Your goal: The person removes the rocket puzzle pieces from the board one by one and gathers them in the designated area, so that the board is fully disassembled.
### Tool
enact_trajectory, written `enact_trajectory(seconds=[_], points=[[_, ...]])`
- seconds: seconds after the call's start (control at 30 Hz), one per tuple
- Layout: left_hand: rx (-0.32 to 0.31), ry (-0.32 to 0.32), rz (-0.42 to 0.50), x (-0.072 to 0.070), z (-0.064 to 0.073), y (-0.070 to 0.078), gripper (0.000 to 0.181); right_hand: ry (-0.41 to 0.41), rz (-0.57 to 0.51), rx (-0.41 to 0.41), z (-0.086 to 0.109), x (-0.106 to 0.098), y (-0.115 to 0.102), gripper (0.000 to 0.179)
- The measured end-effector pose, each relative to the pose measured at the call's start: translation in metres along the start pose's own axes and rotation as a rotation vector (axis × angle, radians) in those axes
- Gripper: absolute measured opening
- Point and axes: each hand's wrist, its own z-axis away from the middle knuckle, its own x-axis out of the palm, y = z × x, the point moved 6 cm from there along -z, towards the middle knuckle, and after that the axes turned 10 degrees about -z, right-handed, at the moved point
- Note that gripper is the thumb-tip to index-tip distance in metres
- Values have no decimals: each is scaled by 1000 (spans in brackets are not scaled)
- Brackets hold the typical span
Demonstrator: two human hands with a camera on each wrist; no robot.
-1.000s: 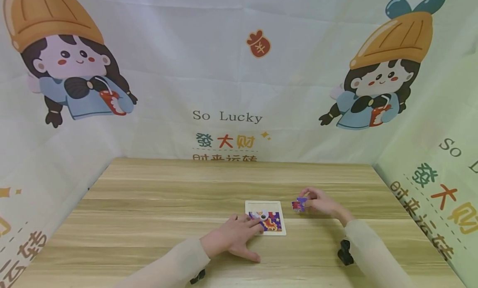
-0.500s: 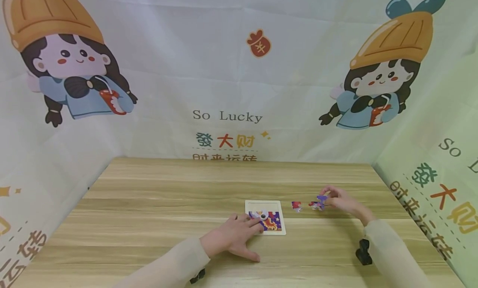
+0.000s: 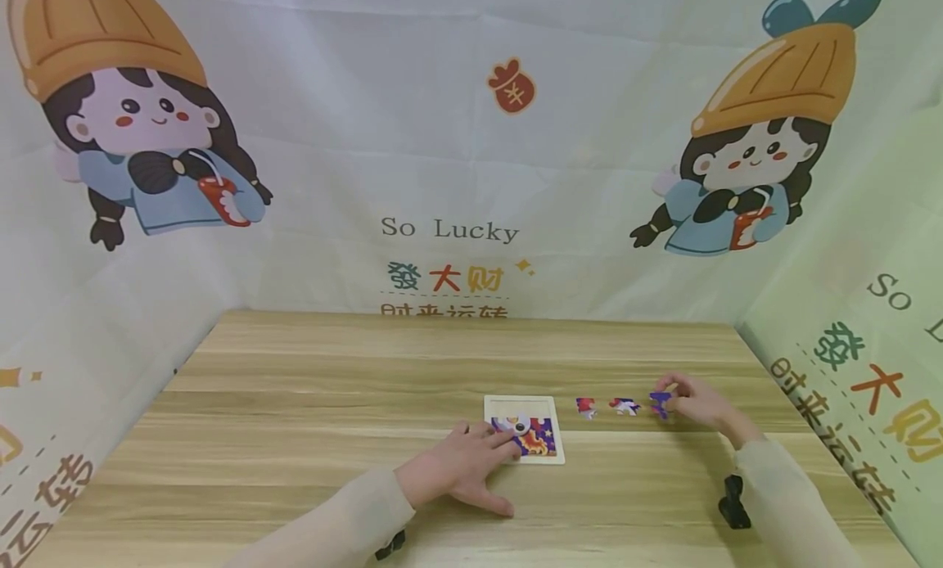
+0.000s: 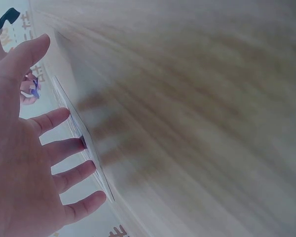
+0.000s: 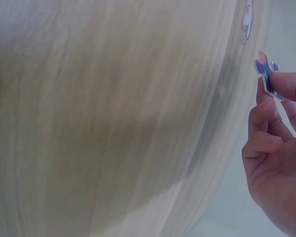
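Note:
A square jigsaw puzzle board [image 3: 519,407] with a white border lies at the table's middle in the head view. Its near part carries a purple and orange picture, while the far part is bare. My left hand [image 3: 462,466] rests over the board's near left side, fingers extended and touching it. To the right, my right hand [image 3: 698,403] pinches a purple jigsaw piece [image 5: 264,74] between thumb and index finger, just above the table or touching it; I cannot tell which. Two jigsaw pieces lie between board and right hand: a red one [image 3: 585,407] and a red-and-white one [image 3: 624,407].
The wooden table [image 3: 331,388] extends around the board and pieces. White printed cloth [image 3: 331,142] hangs behind the table and along both sides. Black wrist mounts [image 3: 733,502] sit below the sleeves.
My right hand has moved rightward with the purple piece, away from the board. The red piece and then the red-and-white piece have come into full view on the table. My left hand has stayed still.

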Motion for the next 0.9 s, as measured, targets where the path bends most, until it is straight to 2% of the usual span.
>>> enact_trajectory(seconds=[0.4, 0.67, 0.9], points=[[5, -12, 16, 0, 1, 0, 73, 89, 108, -15, 3, -4, 10, 21], [6, 1, 9, 0, 1, 0, 73, 156, 197, -81, 1, -6, 15, 16], [2, -12, 9, 0, 1, 0, 74, 183, 229, -60, 0, -6, 21, 15]])
